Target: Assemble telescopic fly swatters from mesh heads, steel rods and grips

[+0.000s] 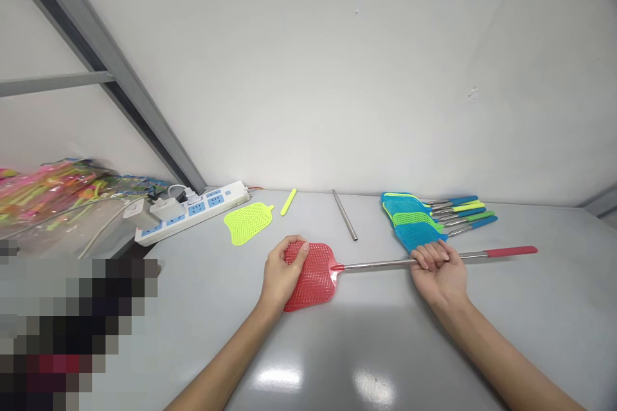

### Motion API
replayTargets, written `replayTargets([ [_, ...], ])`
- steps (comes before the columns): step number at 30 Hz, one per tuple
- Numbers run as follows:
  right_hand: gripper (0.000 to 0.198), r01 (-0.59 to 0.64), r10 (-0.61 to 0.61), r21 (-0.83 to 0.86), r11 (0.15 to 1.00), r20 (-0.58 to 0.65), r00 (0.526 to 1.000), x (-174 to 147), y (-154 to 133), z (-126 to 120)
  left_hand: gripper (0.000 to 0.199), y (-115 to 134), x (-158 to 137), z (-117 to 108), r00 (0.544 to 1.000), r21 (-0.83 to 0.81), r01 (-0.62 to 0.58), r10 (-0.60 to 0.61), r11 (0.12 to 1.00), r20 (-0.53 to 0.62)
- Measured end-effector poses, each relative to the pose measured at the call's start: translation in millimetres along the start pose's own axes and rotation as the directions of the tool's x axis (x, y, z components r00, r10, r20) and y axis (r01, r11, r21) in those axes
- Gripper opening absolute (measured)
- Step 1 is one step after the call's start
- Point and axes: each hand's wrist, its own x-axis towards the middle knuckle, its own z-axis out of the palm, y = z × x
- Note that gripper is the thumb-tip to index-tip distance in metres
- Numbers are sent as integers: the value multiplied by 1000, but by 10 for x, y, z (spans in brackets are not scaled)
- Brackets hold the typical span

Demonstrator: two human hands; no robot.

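Observation:
A red fly swatter (313, 279) with a metal rod and a red grip lies across in front of me, its head to the left. My left hand (285, 271) grips the mesh head at its left edge, thumb on top. Around the metal rod, toward the grip, my right hand (438, 270) is closed with the palm turned up. Behind them on the table are a yellow-green swatter head (249, 221), a yellow-green grip (288, 202) and a bare metal rod (345, 215), all apart from one another.
Several assembled swatters (417, 231) in blue, green and yellow are piled at the back right, close behind my right hand. A white power strip (193, 212) with plugged-in chargers stands at the left. Bagged colourful items (58, 196) lie beyond it, near a grey metal frame (139, 96).

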Motion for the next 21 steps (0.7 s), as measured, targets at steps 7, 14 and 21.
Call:
replayTargets([
  [7, 31, -16, 16, 34, 999, -18, 1000, -23, 27, 17, 26, -7, -14, 13, 1000, 13, -15, 15, 1000, 12],
  [14, 30, -38, 42, 81, 996, -49, 998, -45, 48, 25, 25, 13, -26, 16, 999, 17, -32, 32, 999, 8],
  [21, 31, -47, 55, 92, 995, -85, 995, -52, 70, 30, 24, 27, -37, 22, 999, 14, -34, 34, 999, 6],
])
